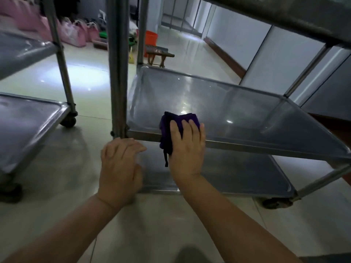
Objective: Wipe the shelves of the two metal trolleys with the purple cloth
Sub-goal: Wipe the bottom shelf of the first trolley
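Two metal trolleys stand side by side on the tiled floor. The right trolley's middle shelf (218,103) is a shiny steel tray right in front of me. My right hand (187,147) presses the folded purple cloth (171,122) flat onto that shelf's near edge, fingers straight; a corner of the cloth hangs over the rim. My left hand (119,168) hovers with loosely bent fingers just below the near left corner post (118,73), holding nothing. The bottom shelf (237,173) lies underneath. The left trolley's lower shelf (28,126) and an upper shelf (20,48) show at the left.
The trolleys' castor wheels (68,120) rest on the pale floor. Further back stand pink bags (74,33), an orange bucket (151,39) and a low wooden stool (161,52). A white wall with a dark skirting runs along the right.
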The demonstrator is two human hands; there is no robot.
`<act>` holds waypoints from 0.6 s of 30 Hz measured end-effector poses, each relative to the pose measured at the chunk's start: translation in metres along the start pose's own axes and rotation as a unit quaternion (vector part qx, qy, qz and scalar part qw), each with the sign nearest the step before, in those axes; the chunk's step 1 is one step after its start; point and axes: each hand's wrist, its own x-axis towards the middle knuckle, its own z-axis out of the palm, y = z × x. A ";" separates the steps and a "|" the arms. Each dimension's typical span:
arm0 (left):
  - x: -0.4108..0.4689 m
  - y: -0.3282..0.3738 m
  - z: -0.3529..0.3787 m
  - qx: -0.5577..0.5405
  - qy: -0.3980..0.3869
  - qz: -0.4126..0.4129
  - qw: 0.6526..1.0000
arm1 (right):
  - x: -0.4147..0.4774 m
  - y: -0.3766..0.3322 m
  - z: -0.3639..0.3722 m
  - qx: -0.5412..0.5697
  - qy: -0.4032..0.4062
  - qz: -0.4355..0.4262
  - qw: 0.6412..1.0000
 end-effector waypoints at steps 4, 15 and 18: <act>-0.013 -0.027 -0.013 0.007 0.021 -0.017 1.000 | 0.008 -0.054 0.004 0.021 0.006 -0.022 1.000; -0.061 -0.063 0.019 -0.017 -0.021 -0.022 0.999 | -0.017 -0.049 0.020 0.140 0.122 -0.036 0.982; -0.083 -0.073 0.030 -0.013 -0.027 -0.048 0.998 | -0.051 -0.028 0.030 0.198 0.156 -0.044 0.967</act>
